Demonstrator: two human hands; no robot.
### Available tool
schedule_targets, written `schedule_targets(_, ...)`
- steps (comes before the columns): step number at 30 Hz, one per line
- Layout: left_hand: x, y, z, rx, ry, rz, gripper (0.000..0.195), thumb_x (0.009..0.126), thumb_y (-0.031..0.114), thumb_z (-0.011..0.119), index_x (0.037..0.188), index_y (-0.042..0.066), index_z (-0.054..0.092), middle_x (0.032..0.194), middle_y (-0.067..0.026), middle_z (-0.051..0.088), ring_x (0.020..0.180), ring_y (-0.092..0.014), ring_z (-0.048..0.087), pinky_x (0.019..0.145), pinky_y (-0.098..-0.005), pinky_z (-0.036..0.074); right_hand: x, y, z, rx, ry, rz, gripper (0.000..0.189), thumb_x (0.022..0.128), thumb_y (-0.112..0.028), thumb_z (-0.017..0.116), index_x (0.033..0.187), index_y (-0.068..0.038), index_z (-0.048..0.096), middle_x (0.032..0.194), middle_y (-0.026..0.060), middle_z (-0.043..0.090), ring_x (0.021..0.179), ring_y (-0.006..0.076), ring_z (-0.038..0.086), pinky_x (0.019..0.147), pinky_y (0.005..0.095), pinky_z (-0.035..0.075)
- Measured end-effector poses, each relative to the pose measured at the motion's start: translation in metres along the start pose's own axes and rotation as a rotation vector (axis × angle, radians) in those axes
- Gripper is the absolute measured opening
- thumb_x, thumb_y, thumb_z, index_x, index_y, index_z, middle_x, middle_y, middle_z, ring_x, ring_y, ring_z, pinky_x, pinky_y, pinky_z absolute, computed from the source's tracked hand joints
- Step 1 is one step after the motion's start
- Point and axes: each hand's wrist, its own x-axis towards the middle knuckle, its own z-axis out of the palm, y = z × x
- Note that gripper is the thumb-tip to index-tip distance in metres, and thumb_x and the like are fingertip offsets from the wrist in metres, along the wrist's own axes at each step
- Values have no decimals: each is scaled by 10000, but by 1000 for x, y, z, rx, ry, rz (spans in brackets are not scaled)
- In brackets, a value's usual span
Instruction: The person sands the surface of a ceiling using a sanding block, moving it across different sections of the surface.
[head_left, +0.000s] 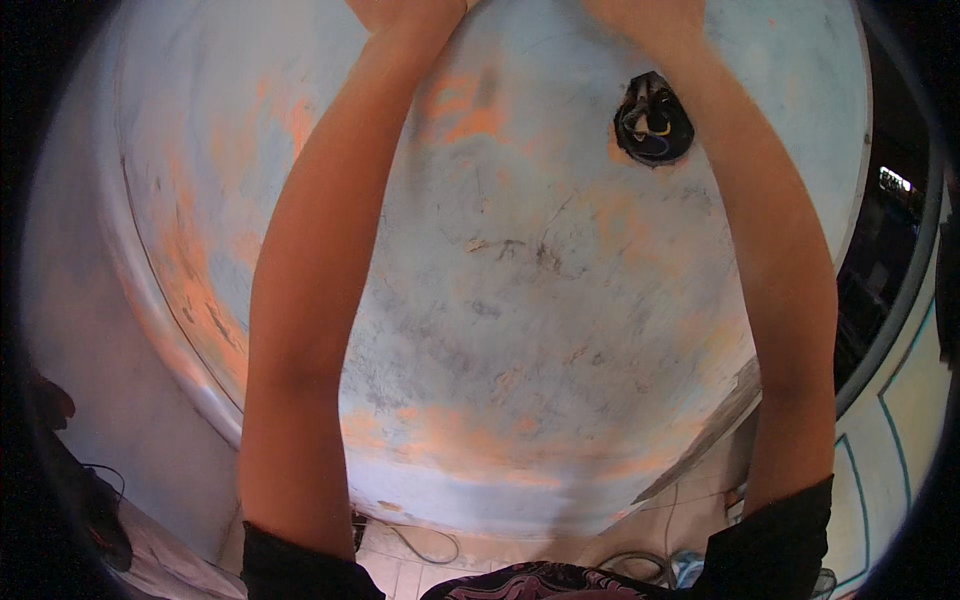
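Note:
My left hand (409, 11) and my right hand (645, 15) reach to the top edge of the view, where the fingers are cut off. Whether they hold anything is hidden. Both forearms stretch over a pale blue-grey curved panel (480, 322), which looks like vehicle bodywork. Orange patches (469, 112), scuffs and worn grey areas mark its surface. Beside my right wrist, a dark oval hole (654, 124) in the panel shows wires inside, one of them yellow.
A seam (142, 240) runs down the panel's left side. At right lies a dark opening (874, 277) edged by a grey strip (900, 315). Below, a cable (427, 559) and a coiled hose (637, 559) rest on the tiled floor (397, 574), near a crumpled bluish item (686, 568).

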Motion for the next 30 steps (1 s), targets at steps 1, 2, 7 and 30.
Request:
schedule_targets(1, -1, 7, 3, -8, -2, 2, 465, 778, 486, 660, 888, 46, 558, 854, -185, 654, 824, -374, 632, 689, -469, 480, 6, 3, -3, -48, -53, 12, 415, 854, -405, 555, 765, -7, 632, 906, 223, 649, 855, 382, 621, 739, 441, 487)
schedule_targets(2, -9, 20, 0, -57, 17, 10, 434, 789, 463, 653, 890, 52, 557, 851, -186, 652, 813, -378, 629, 692, -469, 480, 10, 9, -2, -96, -109, 27, 420, 871, -389, 523, 759, 3, 623, 870, 232, 649, 825, 396, 628, 731, 455, 494)
schedule_targets(7, -33, 40, 13, -156, 57, 106, 341, 832, 379, 613, 890, 49, 550, 832, -207, 641, 789, -399, 621, 691, -488, 478, 28, 27, 8, -158, -290, -172, 371, 896, -291, 468, 838, 26, 653, 855, 230, 663, 822, 380, 645, 746, 448, 510)
schedule_targets(30, -46, 73, 27, 157, -74, 317, 251, 854, 249, 537, 779, 39, 654, 766, -201, 648, 722, -389, 629, 653, -489, 485, 33, 88, 8, -440, 22, -400, 175, 823, -190, 543, 821, -84, 683, 806, 127, 688, 785, 278, 677, 691, 394, 532)
